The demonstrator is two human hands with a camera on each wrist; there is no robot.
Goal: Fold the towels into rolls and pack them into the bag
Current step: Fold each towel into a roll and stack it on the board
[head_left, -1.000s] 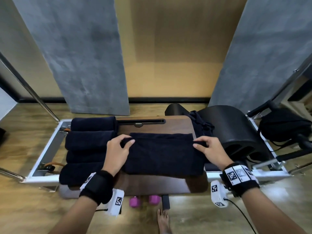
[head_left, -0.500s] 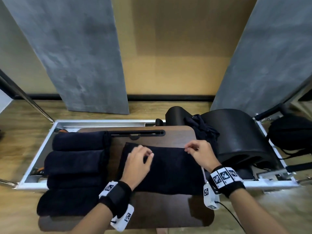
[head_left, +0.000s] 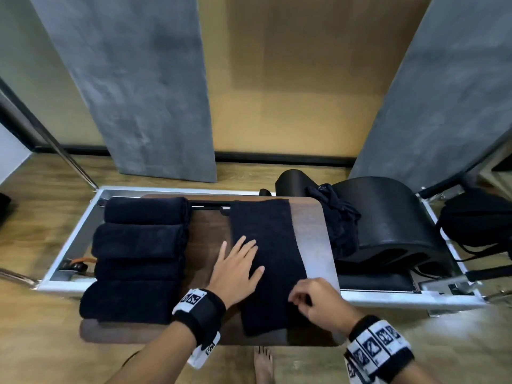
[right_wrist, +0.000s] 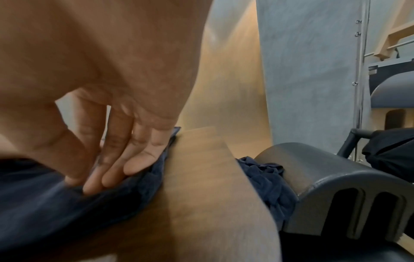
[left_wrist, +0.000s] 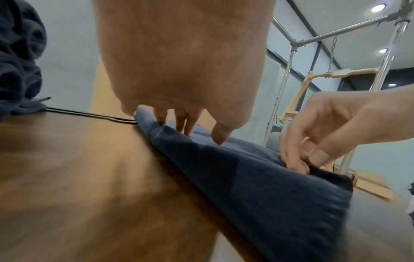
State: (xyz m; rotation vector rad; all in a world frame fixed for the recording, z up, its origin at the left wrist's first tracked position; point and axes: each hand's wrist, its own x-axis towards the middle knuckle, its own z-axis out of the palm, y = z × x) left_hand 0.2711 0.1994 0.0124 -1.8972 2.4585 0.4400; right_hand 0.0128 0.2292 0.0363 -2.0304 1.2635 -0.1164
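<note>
A dark navy towel (head_left: 267, 245) lies folded into a long narrow strip on the wooden board (head_left: 313, 234), running away from me. My left hand (head_left: 238, 264) rests flat on the strip's left side with straight fingers (left_wrist: 186, 125). My right hand (head_left: 306, 297) pinches the towel's (left_wrist: 257, 186) near right edge between thumb and fingers (right_wrist: 105, 179). Several rolled dark towels (head_left: 141, 245) lie side by side at the board's left end. A crumpled dark blue bag (head_left: 338, 225) sits at the board's right, against a black barrel (head_left: 388, 225).
The board rests across a metal frame (head_left: 74, 239) on a wooden floor. A black backpack (head_left: 479, 217) lies at the far right. Grey panels (head_left: 144, 87) stand behind. My bare foot (head_left: 263, 364) shows below the board's near edge.
The towel lay wide across the board with both hands at its far edge. Now it is a narrow strip lying lengthwise; my left hand has flattened on it and my right has dropped to its near edge.
</note>
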